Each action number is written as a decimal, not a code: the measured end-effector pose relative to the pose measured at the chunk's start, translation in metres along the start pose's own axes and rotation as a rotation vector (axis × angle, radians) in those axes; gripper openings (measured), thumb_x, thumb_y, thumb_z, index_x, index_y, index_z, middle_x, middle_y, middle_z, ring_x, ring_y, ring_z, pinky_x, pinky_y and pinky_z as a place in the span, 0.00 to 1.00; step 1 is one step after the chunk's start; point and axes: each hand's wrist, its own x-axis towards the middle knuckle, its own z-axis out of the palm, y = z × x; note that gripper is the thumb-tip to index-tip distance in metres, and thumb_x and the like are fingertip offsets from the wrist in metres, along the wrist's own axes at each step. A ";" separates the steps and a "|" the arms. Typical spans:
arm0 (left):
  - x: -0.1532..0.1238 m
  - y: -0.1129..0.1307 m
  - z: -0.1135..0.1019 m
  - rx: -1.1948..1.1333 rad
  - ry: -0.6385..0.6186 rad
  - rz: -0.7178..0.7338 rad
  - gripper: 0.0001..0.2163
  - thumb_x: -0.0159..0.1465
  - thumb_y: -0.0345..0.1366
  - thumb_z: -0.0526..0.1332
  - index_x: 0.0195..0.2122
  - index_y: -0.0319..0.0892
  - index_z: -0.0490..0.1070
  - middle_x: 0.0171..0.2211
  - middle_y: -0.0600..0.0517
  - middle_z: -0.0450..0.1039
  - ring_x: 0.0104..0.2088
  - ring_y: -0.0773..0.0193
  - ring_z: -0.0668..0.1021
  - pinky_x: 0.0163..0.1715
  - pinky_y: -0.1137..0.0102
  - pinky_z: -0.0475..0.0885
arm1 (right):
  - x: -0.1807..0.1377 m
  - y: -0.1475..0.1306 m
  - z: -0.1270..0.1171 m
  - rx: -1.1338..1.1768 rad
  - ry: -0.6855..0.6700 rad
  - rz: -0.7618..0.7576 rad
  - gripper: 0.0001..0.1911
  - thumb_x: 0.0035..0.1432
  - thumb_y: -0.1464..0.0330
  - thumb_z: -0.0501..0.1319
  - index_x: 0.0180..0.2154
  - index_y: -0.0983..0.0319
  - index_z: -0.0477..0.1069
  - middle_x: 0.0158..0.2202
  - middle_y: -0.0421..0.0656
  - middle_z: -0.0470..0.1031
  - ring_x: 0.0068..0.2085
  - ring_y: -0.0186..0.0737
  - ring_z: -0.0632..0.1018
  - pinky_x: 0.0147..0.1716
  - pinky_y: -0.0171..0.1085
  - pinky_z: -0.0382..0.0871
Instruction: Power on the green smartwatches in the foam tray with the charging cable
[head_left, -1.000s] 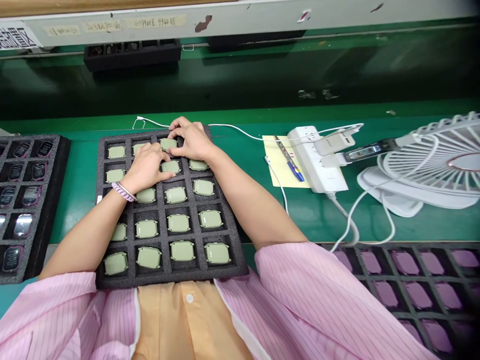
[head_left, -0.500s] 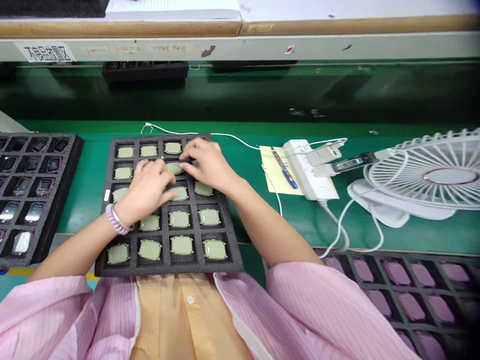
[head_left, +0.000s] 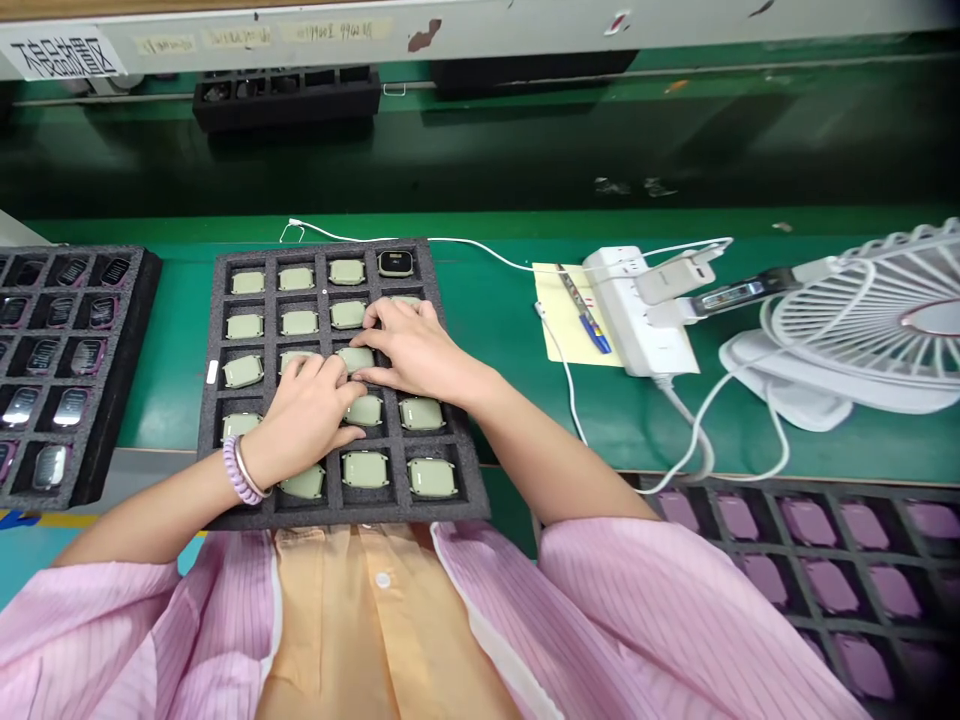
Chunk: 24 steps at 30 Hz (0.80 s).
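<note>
A black foam tray [head_left: 480, 500] lies before me, its compartments holding pale green watch bodies, mostly back up. One watch [head_left: 395, 262] in the far right compartment shows its dark screen. My right hand [head_left: 420, 350] has its thumb and index finger at the right side of a green watch [head_left: 354, 358] in the third row, and covers part of it. Fingers bent and thumb apart, my left hand [head_left: 309, 410] rests over the tray just nearer to me. Its fingertips are close to that watch and its thumb lies by another green watch [head_left: 365, 410].
Left stands another foam tray [head_left: 146, 290] of dark-screened watches. A white power strip [head_left: 626, 320], a yellow paper [head_left: 559, 340] with a blue pen [head_left: 592, 325], cables and a white fan [head_left: 885, 310] are on the right. A tray of purple watch bodies [head_left: 810, 522] sits lower right.
My view has tilted down slightly. Both hands have come nearer to me over the tray and closer together, uncovering the dark-screened watch in the far right compartment.
</note>
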 end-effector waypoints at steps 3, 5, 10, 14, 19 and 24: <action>0.000 0.002 0.001 0.012 0.015 -0.011 0.36 0.65 0.61 0.56 0.58 0.30 0.71 0.40 0.43 0.61 0.57 0.84 0.59 0.78 0.81 0.58 | 0.000 0.002 0.004 0.038 0.069 -0.038 0.26 0.59 0.55 0.67 0.55 0.59 0.80 0.63 0.50 0.58 0.63 0.36 0.56 0.70 0.54 0.50; 0.000 0.002 0.002 0.007 0.012 -0.018 0.37 0.64 0.62 0.56 0.58 0.30 0.72 0.39 0.43 0.60 0.57 0.84 0.58 0.78 0.81 0.58 | -0.001 0.005 0.010 0.071 0.131 -0.047 0.24 0.59 0.56 0.67 0.54 0.60 0.81 0.65 0.49 0.56 0.66 0.39 0.55 0.73 0.58 0.45; 0.000 0.005 0.003 -0.117 -0.096 -0.102 0.32 0.65 0.56 0.59 0.60 0.36 0.74 0.46 0.43 0.61 0.55 0.84 0.56 0.77 0.76 0.57 | -0.003 0.010 0.018 0.142 0.133 0.006 0.24 0.57 0.56 0.68 0.54 0.55 0.80 0.67 0.41 0.55 0.70 0.40 0.52 0.78 0.62 0.33; 0.003 0.009 -0.002 -0.330 -0.302 -0.298 0.25 0.64 0.50 0.60 0.62 0.53 0.74 0.55 0.46 0.60 0.52 0.85 0.51 0.73 0.62 0.56 | -0.001 0.011 0.019 0.145 0.139 -0.055 0.23 0.57 0.56 0.68 0.51 0.60 0.80 0.65 0.44 0.58 0.68 0.38 0.54 0.77 0.65 0.28; 0.008 0.009 -0.002 -0.403 -0.322 -0.309 0.25 0.63 0.49 0.62 0.60 0.51 0.75 0.56 0.48 0.61 0.51 0.85 0.50 0.70 0.64 0.55 | 0.003 0.016 0.023 0.217 0.133 -0.110 0.23 0.58 0.56 0.67 0.49 0.64 0.80 0.60 0.48 0.62 0.65 0.34 0.56 0.76 0.60 0.38; 0.003 0.005 0.008 -0.189 -0.115 -0.152 0.18 0.65 0.50 0.61 0.53 0.52 0.78 0.51 0.51 0.65 0.49 0.84 0.52 0.58 0.76 0.50 | 0.004 0.016 0.020 0.248 0.104 -0.101 0.22 0.58 0.57 0.66 0.50 0.63 0.79 0.61 0.45 0.62 0.65 0.33 0.56 0.77 0.55 0.38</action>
